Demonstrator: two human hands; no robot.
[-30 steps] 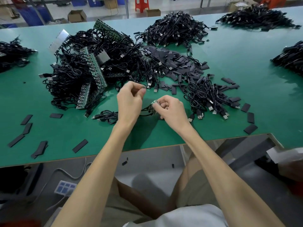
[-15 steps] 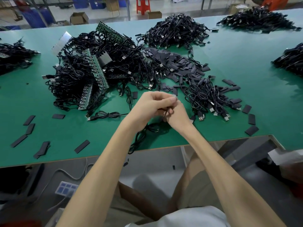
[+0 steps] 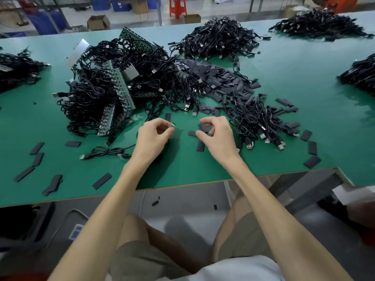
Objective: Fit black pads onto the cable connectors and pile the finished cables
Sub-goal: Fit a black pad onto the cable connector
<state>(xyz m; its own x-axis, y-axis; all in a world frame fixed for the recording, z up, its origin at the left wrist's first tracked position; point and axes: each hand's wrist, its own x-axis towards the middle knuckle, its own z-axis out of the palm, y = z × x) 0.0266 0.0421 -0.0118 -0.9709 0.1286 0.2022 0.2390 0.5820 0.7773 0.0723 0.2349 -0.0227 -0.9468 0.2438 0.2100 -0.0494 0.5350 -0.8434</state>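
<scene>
My left hand [image 3: 155, 136] pinches a small cable connector [image 3: 172, 125] between thumb and fingertips, a little above the green table [image 3: 203, 167]. My right hand [image 3: 218, 134] has its fingers curled over a few loose black pads [image 3: 200, 146], and its fingertips touch one dark pad [image 3: 204, 127]. A big tangle of black cables on green circuit strips [image 3: 113, 92] lies behind my left hand. A heap of black pads [image 3: 219, 82] sits behind my right hand, and a pile of cables with USB plugs [image 3: 259, 122] lies just right of it.
One loose cable [image 3: 107, 152] lies left of my left wrist. Several pads [image 3: 36, 157] are scattered at the front left and front right [image 3: 312, 148]. More cable piles sit at the far centre [image 3: 219, 37], far right [image 3: 318, 27], right edge and left edge. The table's front edge runs below my wrists.
My hands were joined over a connector near the table edge; they have moved apart and forward. The left keeps the connector, the right has gone to the loose pads.
</scene>
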